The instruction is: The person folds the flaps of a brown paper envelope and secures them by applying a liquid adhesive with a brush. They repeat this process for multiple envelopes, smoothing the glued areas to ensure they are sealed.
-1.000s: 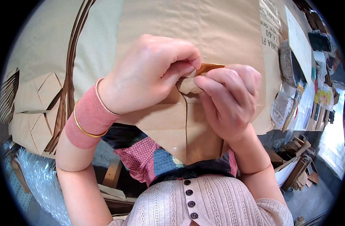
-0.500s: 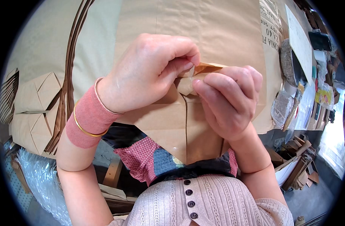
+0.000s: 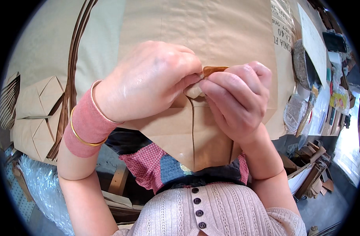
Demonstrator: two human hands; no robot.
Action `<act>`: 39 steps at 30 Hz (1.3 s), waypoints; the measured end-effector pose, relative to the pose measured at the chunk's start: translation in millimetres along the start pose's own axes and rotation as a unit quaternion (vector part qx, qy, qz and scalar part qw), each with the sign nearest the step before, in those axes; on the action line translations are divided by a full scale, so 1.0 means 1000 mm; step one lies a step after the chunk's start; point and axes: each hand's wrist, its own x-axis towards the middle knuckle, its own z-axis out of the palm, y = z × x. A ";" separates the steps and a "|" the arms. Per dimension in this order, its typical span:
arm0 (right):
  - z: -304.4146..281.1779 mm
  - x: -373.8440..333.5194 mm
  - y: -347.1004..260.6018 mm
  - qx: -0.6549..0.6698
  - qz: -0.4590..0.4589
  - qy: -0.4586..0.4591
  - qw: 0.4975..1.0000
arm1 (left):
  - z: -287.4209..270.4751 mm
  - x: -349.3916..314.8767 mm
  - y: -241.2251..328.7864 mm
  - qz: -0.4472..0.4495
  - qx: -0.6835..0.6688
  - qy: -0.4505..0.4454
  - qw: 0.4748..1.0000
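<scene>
Because the work is small and near the middle fold, both hands come close together over the brown paper bag (image 3: 164, 128), which lies in front of the person, with its pointed end toward the body and over the checked cloth (image 3: 146, 165) of the clothing. The left hand (image 3: 152, 84) arrives from the left with its back turned up, and its thumb and finger are pinched together at the upper edge of the bag; the tips are partly hidden, so one cannot tell exactly which layer they grasp. The right hand (image 3: 239, 98) has its fingers curled and its thumb closed against them, gripping the paper beside the orange-brown flap (image 3: 214, 70). Between the two thumbs shows a pale piece (image 3: 194, 91), and it is not clear if it belongs to the bag or is separate. Probably the hands hold so near to each other in order that the thin paper does not slip or open, and the grip looks light rather than clenched

Under the hands, the wide brown sheet (image 3: 239, 31) seems to give a flat support. On the left side lie the folded bags (image 3: 38, 94), perhaps kept there out of the way of the elbow, while the clear plastic bag (image 3: 294, 113) and the pale board (image 3: 311, 43) rest at the right, beyond the right hand
</scene>
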 end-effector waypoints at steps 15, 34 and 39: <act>0.002 0.000 -0.001 0.031 -0.001 -0.001 1.000 | 0.003 -0.003 -0.011 0.035 -0.059 0.008 0.998; 0.003 -0.005 -0.003 0.017 -0.011 0.016 1.000 | -0.008 0.008 -0.011 0.011 0.013 -0.098 0.995; 0.002 -0.004 -0.004 0.017 -0.017 0.018 1.000 | -0.008 0.012 -0.008 0.014 0.017 -0.106 0.994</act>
